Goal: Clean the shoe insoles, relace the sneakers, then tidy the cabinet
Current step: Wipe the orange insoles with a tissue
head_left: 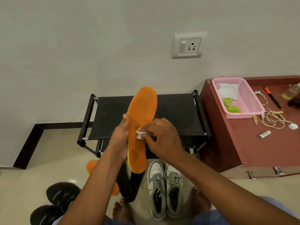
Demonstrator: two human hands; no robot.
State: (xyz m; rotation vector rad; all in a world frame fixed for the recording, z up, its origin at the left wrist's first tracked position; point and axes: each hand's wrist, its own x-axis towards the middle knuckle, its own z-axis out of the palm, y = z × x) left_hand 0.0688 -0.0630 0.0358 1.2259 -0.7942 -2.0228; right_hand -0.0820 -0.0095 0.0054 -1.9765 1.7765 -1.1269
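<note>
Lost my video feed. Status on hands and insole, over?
Left hand grips orange insole upright over black rack. Right hand presses white wipe on insole's middle. Nothing in the way; grey sneakers on floor below.

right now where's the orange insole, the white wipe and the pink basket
orange insole (142,104), head view, upper forefoot surface
white wipe (140,133), head view, bunched part under the fingers
pink basket (250,96), head view, right side wall
</note>
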